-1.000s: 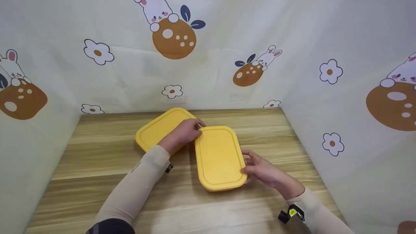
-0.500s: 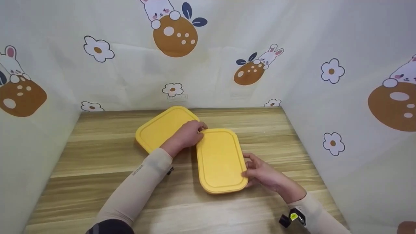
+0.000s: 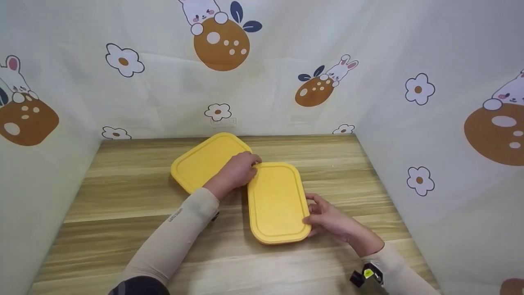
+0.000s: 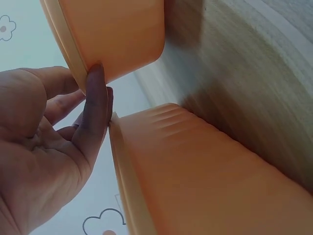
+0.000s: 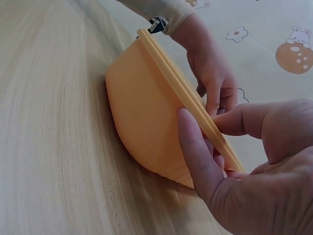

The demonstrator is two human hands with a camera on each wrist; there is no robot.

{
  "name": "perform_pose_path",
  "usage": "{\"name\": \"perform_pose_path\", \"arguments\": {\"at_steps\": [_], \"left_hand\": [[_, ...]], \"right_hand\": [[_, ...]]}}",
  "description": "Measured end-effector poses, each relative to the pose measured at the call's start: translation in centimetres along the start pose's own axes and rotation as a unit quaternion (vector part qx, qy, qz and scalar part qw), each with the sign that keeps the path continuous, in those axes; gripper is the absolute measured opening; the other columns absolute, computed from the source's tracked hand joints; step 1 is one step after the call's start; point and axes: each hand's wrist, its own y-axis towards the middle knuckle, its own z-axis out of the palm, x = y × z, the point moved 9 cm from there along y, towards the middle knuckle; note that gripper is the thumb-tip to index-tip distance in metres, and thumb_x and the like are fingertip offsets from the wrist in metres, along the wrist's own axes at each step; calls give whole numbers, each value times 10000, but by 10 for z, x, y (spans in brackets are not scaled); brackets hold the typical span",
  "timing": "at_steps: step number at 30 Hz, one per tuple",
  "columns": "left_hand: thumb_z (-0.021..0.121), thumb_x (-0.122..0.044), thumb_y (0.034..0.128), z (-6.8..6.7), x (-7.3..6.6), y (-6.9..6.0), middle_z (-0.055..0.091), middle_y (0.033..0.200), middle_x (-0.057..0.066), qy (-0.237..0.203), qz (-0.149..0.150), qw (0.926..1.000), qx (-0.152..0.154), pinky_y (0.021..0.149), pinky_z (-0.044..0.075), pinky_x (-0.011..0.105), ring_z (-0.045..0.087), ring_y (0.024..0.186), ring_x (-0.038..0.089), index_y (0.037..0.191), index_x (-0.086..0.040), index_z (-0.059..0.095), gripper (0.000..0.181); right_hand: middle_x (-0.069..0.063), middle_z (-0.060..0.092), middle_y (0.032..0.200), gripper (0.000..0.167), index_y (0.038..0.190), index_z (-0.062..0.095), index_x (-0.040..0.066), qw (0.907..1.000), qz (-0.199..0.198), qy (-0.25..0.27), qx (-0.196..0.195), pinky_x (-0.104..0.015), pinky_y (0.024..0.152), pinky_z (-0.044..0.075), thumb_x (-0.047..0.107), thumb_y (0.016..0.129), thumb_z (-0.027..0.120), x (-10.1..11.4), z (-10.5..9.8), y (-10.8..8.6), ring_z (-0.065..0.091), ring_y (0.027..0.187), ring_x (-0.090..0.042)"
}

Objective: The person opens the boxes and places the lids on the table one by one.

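Two yellow lidded boxes rest on the wooden surface. The right-hand box (image 3: 278, 205) stands lengthwise, its far left corner beside the slanted left box (image 3: 200, 164). My left hand (image 3: 237, 170) reaches over the left box and pinches the right-hand box's far left corner. In the left wrist view, that hand (image 4: 49, 132) has its thumb on one box (image 4: 117, 34), the other box (image 4: 190, 171) close to its fingertips. My right hand (image 3: 331, 219) grips the near part of the right edge. Its thumb and fingers (image 5: 195, 147) lie at the rim in the right wrist view.
Pale cloth walls (image 3: 262, 86) printed with rabbits, flowers and brown fruit rise at the back and both sides. Wood-grain surface (image 3: 348, 172) extends around the boxes. A small black device (image 3: 368, 272) sits on my right wrist.
The right-hand box has shifted slightly right and nearer, my left hand moving slightly right with it. Both hands keep their hold. The view has tilted a little.
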Motion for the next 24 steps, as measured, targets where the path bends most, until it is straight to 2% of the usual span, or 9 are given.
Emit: {"name": "perform_pose_path", "arguments": {"at_steps": [7, 15, 20, 24], "left_hand": [[612, -48, 1091, 3, -4, 1, 718, 1257, 180, 424, 301, 9984, -218, 1076, 553, 500, 680, 1143, 334, 1371, -16, 735, 308], [583, -23, 1098, 4, -14, -3, 727, 1151, 208, 1044, 686, 9910, -472, 954, 611, 505, 721, 1048, 359, 1265, 27, 745, 238], [612, 8, 1075, 1, -19, -6, 715, 1054, 215, 1135, 901, 9877, -584, 854, 622, 524, 714, 935, 369, 1181, 37, 747, 174], [614, -7, 1077, 0, -19, -6, 728, 1068, 195, 1188, 867, 9873, -607, 871, 623, 509, 708, 931, 342, 1196, 25, 744, 179]], "right_hand": [[-247, 611, 1334, 875, 1670, 287, 54, 10000, -18, -73, -33, -420, 763, 667, 4, 946, 776, -1, -1, 1, 748, 1006, -344], [-240, 619, 1324, 866, 1665, 283, 43, 10000, -55, -77, 0, -412, 765, 665, 7, 952, 774, -2, -1, 2, 748, 1012, -333], [-228, 619, 1314, 858, 1665, 279, 37, 9999, -67, -129, 24, -390, 749, 661, 20, 961, 768, -1, 0, 1, 745, 1009, -318], [-229, 617, 1308, 861, 1667, 274, 34, 9999, -60, -106, -3, -393, 754, 663, 22, 964, 771, -1, 0, 0, 747, 1007, -316]]}}
